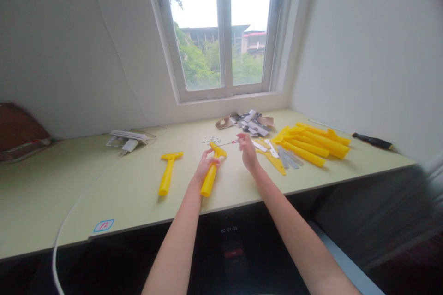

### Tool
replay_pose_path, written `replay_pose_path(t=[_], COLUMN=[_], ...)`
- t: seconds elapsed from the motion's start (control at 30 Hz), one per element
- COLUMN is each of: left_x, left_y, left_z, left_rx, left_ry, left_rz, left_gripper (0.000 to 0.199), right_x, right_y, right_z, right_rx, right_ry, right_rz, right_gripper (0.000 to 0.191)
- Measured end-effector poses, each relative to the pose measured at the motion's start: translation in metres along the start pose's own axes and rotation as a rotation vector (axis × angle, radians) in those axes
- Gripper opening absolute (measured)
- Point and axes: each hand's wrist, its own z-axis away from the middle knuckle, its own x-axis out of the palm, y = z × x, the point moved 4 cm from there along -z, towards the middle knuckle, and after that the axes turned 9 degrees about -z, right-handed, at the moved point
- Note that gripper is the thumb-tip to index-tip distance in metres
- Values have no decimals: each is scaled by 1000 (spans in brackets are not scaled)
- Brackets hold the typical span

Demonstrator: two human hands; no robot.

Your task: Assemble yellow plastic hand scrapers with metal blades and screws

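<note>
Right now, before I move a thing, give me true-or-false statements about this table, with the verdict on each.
1. The left hand holds a yellow tool. True.
2. The right hand is empty. False: it holds a thin tool.
3. The black handle lies left of the yellow heap. False: it lies to the right.
4. The 12 mark is near the table's front edge. True.

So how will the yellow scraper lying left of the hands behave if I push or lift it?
The yellow scraper looks like moulded plastic, so probably stiff and fairly light for its size. Its rounded handle may start to roll under a sideways push, but the wide crosswise head should likely check that.
</note>
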Motion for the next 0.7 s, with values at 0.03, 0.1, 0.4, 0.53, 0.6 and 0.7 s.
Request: replay_pose_path(t=[0.03,0.1,0.4,0.53,0.6,0.7], left_x=[0,0,0,-1,-1,-2], left_y=[0,0,0,-1,-2,-2], left_z=[0,0,-1,-1,-1,-2], left_rx=[-3,-6,5,10,11,10], left_ry=[-1,-3,-15,-21,-26,-24], left_rz=[0,-3,-32,-36,-49,-68], left_gripper=[59,59,59,59,59,59], right_x=[-1,-3,-3,-3,-4,-5], right_y=[-1,-3,4,-1,-3,-1], right_z=[0,0,0,0,0,2], right_rx=[-8,8,46,-20,17,98], right_ry=[14,57,70,73,79,76], right_rz=[1,-13,26,28,15,24], right_gripper=[24,20,16,13,14,17])
